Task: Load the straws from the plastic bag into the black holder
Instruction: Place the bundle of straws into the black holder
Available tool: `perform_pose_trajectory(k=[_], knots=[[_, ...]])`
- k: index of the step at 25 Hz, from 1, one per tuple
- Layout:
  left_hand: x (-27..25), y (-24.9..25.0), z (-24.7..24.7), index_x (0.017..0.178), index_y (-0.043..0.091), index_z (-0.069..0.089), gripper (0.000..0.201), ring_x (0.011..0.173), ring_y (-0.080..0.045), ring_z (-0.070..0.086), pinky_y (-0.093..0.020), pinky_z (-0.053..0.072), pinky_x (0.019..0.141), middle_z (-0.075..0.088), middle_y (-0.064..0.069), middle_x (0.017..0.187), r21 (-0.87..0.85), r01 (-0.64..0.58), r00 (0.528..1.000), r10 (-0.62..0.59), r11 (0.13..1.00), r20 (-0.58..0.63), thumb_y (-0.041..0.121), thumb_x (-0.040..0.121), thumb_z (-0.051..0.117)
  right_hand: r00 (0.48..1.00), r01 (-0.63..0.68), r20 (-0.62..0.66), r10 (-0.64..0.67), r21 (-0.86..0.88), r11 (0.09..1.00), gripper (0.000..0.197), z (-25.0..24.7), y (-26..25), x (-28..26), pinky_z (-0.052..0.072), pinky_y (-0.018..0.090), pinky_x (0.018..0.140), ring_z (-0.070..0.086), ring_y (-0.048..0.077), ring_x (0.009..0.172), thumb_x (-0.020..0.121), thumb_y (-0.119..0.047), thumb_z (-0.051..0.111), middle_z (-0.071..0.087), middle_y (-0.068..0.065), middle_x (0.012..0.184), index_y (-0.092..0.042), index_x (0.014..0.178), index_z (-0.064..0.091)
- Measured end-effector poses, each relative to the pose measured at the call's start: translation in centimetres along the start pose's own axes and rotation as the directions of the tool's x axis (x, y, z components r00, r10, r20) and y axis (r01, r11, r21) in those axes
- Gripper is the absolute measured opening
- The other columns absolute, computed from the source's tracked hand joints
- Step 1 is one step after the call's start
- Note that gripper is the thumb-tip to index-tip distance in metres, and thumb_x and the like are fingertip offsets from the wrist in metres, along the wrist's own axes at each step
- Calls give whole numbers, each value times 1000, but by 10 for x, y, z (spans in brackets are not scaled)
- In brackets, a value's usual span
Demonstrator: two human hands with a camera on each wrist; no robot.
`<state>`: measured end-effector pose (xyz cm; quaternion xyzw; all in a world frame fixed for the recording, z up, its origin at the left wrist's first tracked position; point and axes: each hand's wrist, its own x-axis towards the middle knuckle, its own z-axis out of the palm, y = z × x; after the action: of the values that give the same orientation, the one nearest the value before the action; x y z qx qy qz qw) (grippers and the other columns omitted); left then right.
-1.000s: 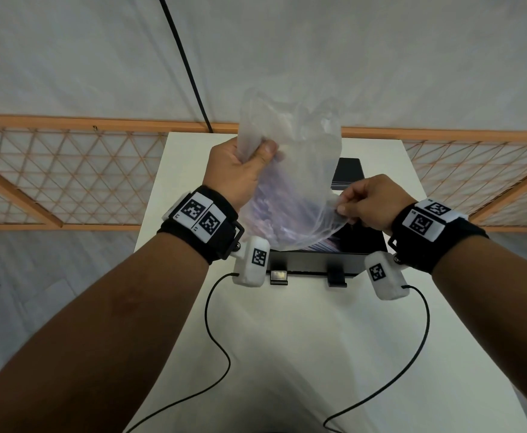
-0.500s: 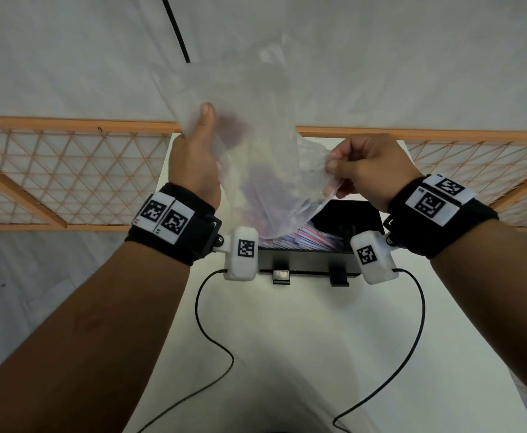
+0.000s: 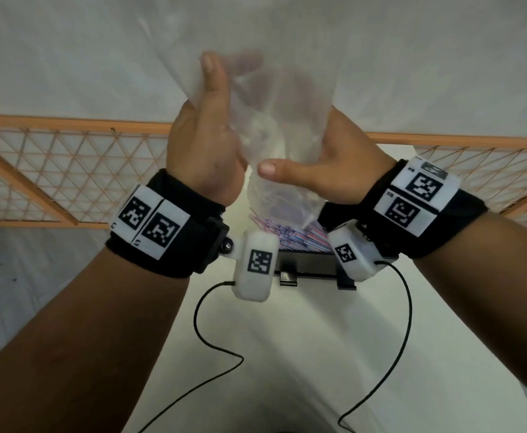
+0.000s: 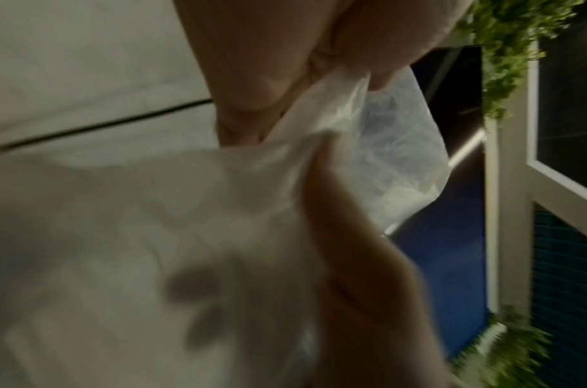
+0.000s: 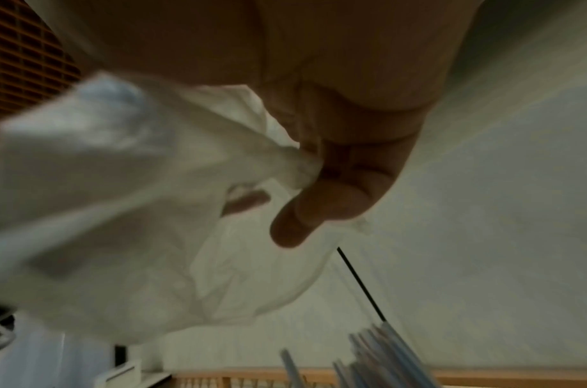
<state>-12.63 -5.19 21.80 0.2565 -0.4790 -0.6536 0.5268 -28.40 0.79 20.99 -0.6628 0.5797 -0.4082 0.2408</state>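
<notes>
Head view showed both hands raised above the white counter (image 3: 287,354) with the clear plastic bag (image 3: 282,120) held up between them. The left hand (image 3: 204,145) gripped the bag's left side, thumb pointing up along the film and fingers wrapped behind it. The right hand (image 3: 334,173) held the bag's right side, its thumb stretched flat across the lower front of the bag.

Left wrist view, blurred, showed the bag (image 4: 185,236) bunched between the left hand's thumb and fingers. Right wrist view showed the bag (image 5: 136,197) pinched in a gathered fold between the right hand's curled fingers (image 5: 335,204).

Below both hands, the bag's lower end hung over the black holder (image 3: 306,264), which sat on the counter just beyond the wrists. Striped straws (image 3: 287,235) lay in a heap in the holder directly under the bag; a few straw ends (image 5: 385,354) appeared beneath the right hand. Whether any straws were inside the bag could not be told through the cloudy film.
</notes>
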Motion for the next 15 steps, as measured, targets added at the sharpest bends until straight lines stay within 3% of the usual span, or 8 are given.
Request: perform_pose_trajectory(k=[2,4,7,9,11,12,13,15], knots=[[-7,9,8,116,8,66,43,120,-36,67,-54,51,104,71,-17,122,-83,58,985,-43,995,169,40,106,40,982,45,-178,-62,-97,994,43,1,-2,17,55,44,88,68,11,97,81,-51,69,72,-7,107,-27,117,66],[-13,18,4,114,13,59,29,105,-24,71,-42,57,88,69,-10,116,81,-61,985,47,995,167,32,94,65,946,4,-321,-35,-97,995,9,-9,-3,26,57,48,74,70,20,77,84,-40,60,70,-8,80,-37,86,68],[-22,21,-14,121,14,45,63,74,-14,65,-27,49,60,59,-8,123,558,-354,929,350,751,117,26,73,85,950,-53,-312,-4,-175,983,14,-23,0,25,55,43,69,66,21,68,85,-34,55,60,-10,66,-34,73,61],[-30,17,-18,143,8,36,94,95,-26,70,-26,54,59,43,-8,150,677,-488,868,388,552,309,29,70,92,984,22,-174,-50,-157,987,12,-17,-8,18,51,35,68,61,14,66,87,-25,57,61,-8,67,-26,76,63],[-33,8,-21,159,3,18,123,138,-41,48,-41,59,91,28,-11,165,708,-568,822,257,419,508,39,68,93,991,119,56,-118,-8,993,9,-2,-21,8,50,35,67,64,19,69,85,-9,62,68,5,72,-9,77,68],[-35,7,-20,161,8,19,120,142,-34,46,-44,54,103,38,-13,161,729,-551,830,180,406,527,37,69,91,977,135,151,-149,98,986,9,4,-27,4,52,37,68,67,23,72,82,0,64,71,9,76,-4,78,70],[-35,7,-21,158,14,31,106,132,-21,57,-37,53,103,57,-11,147,751,-505,856,138,425,497,31,71,89,963,131,208,-174,204,970,9,8,-32,0,54,38,70,69,25,76,81,6,65,72,12,79,0,81,71],[-34,4,-30,131,17,66,56,97,-10,71,-31,58,84,77,-2,109,806,-442,897,201,393,394,24,77,82,961,96,215,-172,323,941,10,8,-33,-7,57,44,80,70,35,84,82,6,68,71,24,88,7,91,71]])
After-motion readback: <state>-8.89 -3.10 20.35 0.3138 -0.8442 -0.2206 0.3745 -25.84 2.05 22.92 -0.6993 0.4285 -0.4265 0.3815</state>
